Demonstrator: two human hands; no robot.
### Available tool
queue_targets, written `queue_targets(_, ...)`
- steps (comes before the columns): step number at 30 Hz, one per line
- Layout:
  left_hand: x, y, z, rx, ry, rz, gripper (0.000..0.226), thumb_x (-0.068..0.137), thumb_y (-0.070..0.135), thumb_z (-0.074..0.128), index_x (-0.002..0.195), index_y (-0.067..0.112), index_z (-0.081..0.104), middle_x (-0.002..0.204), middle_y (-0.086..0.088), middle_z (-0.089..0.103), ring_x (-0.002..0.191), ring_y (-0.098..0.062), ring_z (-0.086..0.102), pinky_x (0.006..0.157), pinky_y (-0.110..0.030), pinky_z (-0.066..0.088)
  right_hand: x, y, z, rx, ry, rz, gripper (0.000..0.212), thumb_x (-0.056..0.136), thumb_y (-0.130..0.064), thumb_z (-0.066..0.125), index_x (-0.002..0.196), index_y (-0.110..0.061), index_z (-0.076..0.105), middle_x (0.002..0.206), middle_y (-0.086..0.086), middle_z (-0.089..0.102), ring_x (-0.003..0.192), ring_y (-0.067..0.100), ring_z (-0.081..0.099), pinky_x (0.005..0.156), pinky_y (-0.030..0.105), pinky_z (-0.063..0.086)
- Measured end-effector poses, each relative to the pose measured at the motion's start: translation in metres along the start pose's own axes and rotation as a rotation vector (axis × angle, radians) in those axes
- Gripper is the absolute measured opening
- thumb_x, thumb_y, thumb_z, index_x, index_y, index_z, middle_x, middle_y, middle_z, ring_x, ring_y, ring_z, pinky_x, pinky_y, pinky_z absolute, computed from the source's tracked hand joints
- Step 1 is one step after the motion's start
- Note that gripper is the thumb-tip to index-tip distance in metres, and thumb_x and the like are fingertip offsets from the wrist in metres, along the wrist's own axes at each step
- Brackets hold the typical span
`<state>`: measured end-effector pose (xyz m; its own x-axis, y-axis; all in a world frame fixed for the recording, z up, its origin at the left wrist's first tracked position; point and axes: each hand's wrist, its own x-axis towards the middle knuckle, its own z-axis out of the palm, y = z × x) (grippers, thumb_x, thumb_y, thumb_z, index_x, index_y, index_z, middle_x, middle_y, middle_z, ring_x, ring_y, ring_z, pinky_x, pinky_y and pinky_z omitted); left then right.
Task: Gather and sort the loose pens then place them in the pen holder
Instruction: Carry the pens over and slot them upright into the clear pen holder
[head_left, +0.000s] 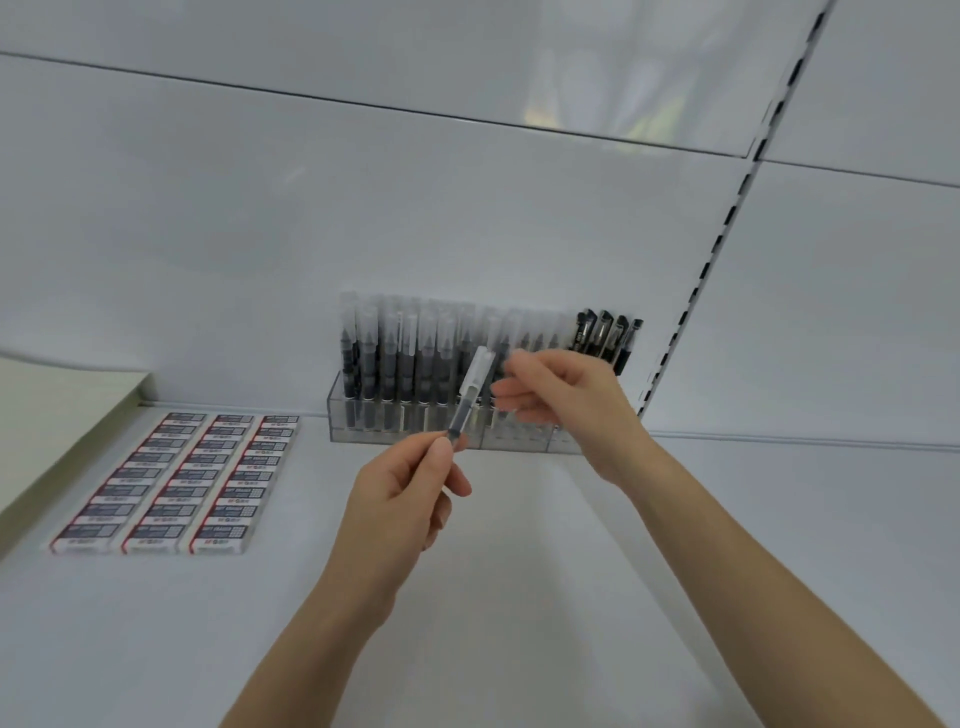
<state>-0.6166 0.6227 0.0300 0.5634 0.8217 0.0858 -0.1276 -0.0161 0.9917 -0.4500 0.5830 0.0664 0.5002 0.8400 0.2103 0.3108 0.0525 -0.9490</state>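
Pinching pen (470, 397) end, left hand (400, 499), right hand (556, 395) loose alongside

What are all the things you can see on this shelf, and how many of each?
pen holder: one, clear, back of the shelf, against the wall.
capped pens: too many to count, dark with frosted caps, standing in the pen holder.
black pens: about four, at the holder's right end.
loose pen: one, dark with frosted cap, held before the holder.
eraser boxes: about two dozen, white, dark and red, three columns, shelf's left.
board: one, cream, far left.
left hand: one, pinches the loose pen's lower end.
right hand: one, by the pen's cap, holds nothing visible.
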Motion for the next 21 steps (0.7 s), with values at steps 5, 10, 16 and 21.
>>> queue_targets(5,0.002,-0.002,0.013,0.162,-0.094,0.024,0.020,0.094,0.016,0.046,0.089,0.022,0.064,0.069,0.002,0.065,0.052,-0.005,0.053,0.046,-0.015,0.041,-0.013,-0.007,-0.002,0.126,-0.090,-0.019,0.016,0.087,-0.013,0.059,0.075,-0.017,0.067,0.068,-0.005,0.071,0.063,0.005,0.067,0.060,0.016,0.052)
queue_targets(10,0.001,-0.022,0.004,0.968,-0.143,0.135,0.039,0.094,0.036,0.043,0.132,0.029,0.042,0.131,0.012,0.047,0.126,-0.008,0.041,0.099,-0.018,0.031,0.002,-0.013,-0.027,0.102,0.261,-0.127,0.009,0.090,-0.015,0.057,0.084,-0.015,0.063,0.065,-0.005,0.070,0.060,0.007,0.067,0.060,0.020,0.056)
queue_targets(16,-0.004,-0.042,0.000,1.359,-0.284,-0.011,0.047,0.096,0.046,0.029,0.139,0.027,0.028,0.155,0.005,0.012,0.144,-0.017,0.004,0.115,-0.042,0.010,0.030,-0.010,-0.034,-0.189,0.413,-0.250,0.006,0.092,-0.017,0.053,0.090,-0.019,0.058,0.075,-0.007,0.063,0.073,0.012,0.066,0.082,0.043,0.055)
queue_targets(21,-0.004,-0.045,-0.003,1.348,-0.256,0.012,0.048,0.095,0.048,0.032,0.138,0.029,0.031,0.154,0.006,0.014,0.144,-0.016,0.005,0.115,-0.041,0.008,0.042,-0.004,-0.023,-0.331,0.367,-0.280,0.010,0.093,-0.019,0.052,0.097,-0.014,0.059,0.077,-0.002,0.063,0.082,0.026,0.066,0.084,0.048,0.051)
